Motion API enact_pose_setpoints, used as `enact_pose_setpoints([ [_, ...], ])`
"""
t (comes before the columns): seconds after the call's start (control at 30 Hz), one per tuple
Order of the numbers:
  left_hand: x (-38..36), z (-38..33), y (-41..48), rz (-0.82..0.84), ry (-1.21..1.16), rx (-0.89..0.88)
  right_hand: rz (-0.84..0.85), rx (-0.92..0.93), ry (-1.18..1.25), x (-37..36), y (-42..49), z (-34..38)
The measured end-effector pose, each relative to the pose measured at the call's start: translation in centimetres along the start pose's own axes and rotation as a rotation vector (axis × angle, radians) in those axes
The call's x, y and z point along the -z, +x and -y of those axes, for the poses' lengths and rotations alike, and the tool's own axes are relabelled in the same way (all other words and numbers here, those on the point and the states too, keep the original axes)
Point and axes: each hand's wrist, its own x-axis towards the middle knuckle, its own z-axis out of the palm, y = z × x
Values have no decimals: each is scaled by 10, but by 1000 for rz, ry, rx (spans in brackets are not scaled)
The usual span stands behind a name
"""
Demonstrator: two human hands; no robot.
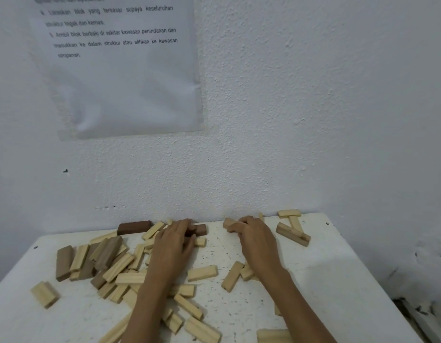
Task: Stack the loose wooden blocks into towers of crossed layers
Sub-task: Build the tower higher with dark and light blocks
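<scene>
**Both hands at the far edge, each on 1 block, no tower begun**

The left hand (174,243) reaches to the back of the white surface (325,280), and its fingers (186,226) curl over a dark brown block (201,229). Only the block's right end shows. Its long axis runs left to right, roughly parallel to the wall (288,120).

The right hand (255,237) is level with it, well apart across a bare patch. Its fingers (236,227) are curled tight round a pale block (228,222), whose free end points left toward the other hand.

The loose blocks (115,266) lie mostly in a heap near the left forearm, with more scattered toward the near edge and 1 small cluster (292,231) at the far right. No crossed layer stands anywhere in view.

The bare patch between the hands looks like the place for a first layer. The 2 held blocks already lie on nearly the same axis, so they could be set down side by side there.
</scene>
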Motion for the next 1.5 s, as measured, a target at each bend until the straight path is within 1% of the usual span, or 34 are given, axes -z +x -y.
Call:
enact_pose_setpoints([
  [0.07, 3, -3, 0, 6, -21, 32, -17, -7, 40, 1, 0, 0],
  [0.23, 8, -8, 7, 58, -88, 96, 9, 16, 100, 10, -1, 6],
  [0.3, 10, -14, 13, 124, -42, 107, -25, 36, 149, 15, -6, 10],
  [0.37, 13, -21, 18, 148, 20, 73, -83, 37, 180, 23, -12, 15],
  [0.43, 15, -28, 19, 90, 55, 36, -126, 16, 208, 34, -21, 22],
  [0.47, 17, -33, 17, 47, 27, 35, -137, 5, 223, 41, -25, 27],
  [0.53, 22, -44, 8, -38, -112, 56, -138, -16, 245, 55, -35, 36],
  [0.6, 34, -60, -3, -100, -212, 70, -114, -37, 247, 69, -46, 47],
  [0.67, 47, -76, -18, -117, -290, 70, -83, -57, 231, 83, -59, 58],
  [0.73, 60, -89, -39, -91, -354, 114, -53, -81, 200, 95, -75, 71],
  [0.83, 76, -99, -78, -25, -410, 244, 0, -116, 175, 106, -106, 87],
  [0.87, 81, -100, -93, 8, -421, 263, 20, -124, 161, 108, -117, 91],
  [0.97, 92, -99, -135, 95, -401, 306, 61, -144, 141, 111, -155, 102],
  [1.07, 100, -97, -175, 129, -387, 366, 124, -180, 180, 109, -193, 113],
  [1.17, 101, -99, -212, 174, -352, 399, 204, -184, 147, 101, -227, 121],
  [1.33, 103, -105, -247, 155, -346, 406, 295, -210, 128, 93, -263, 131],
  [1.43, 105, -103, -255, 184, -297, 369, 309, -226, 164, 92, -272, 136],
  [1.5, 109, -104, -258, 219, -305, 355, 269, -273, 235, 94, -273, 134],
])
